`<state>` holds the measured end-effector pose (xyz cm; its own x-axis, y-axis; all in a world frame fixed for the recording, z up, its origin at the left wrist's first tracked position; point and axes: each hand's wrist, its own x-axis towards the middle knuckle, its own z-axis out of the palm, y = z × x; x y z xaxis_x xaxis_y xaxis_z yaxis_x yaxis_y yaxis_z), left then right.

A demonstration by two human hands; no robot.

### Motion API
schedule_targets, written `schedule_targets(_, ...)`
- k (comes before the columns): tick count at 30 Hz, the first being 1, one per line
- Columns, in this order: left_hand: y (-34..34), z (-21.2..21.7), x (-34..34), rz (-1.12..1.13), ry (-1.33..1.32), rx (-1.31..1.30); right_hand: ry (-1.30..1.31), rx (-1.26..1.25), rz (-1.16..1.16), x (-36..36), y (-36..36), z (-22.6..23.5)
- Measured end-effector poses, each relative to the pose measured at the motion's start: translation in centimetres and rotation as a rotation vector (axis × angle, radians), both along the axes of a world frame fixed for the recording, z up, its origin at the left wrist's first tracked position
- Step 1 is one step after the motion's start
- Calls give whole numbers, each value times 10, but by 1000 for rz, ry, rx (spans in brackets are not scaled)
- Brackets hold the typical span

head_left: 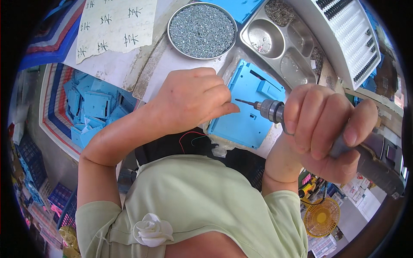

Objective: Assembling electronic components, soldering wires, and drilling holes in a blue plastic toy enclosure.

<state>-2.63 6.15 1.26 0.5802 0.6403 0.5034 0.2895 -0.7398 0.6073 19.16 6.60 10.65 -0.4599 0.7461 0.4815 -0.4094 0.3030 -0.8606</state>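
Observation:
My right hand (325,124) is wrapped round an electric screwdriver (272,111), a dark grey tool with a metal chuck. Its thin bit points left, just above a light-blue plastic panel (241,122) lying on the bench. Over the left side of that panel, my left hand (193,96) is closed, fingers curled and thumb near the bit's tip. What its fingers hold, if anything, is hidden. Beyond the hands stands a round metal bowl (172,44) full of small silvery screws (202,30).
A compartmented steel tray (282,49) with small metal parts sits far right, beside a white rack (346,38) of black pieces. At left, a striped bag (50,101) holds several blue plastic parts (97,104). Handwritten paper (116,26) covers the far left bench. A yellow basket (322,217) is lower right.

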Motion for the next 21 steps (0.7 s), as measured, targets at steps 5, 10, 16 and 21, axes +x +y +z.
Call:
schedule_targets(5,-9,-1,3,20,-92,39,31,-21,8,-4,-12,0)
schedule_targets(10,-14,0,-1,-18,-123,-36,39,-26,-9,-10,-21,1)
schedule_targets(16,-19,4,-8,-35,-25,-6,-23,-58,2,-17,-28,2)
schedule_targets(21,-25,1,-11,-123,-11,-29,9,-148,-75,-24,-41,-3)
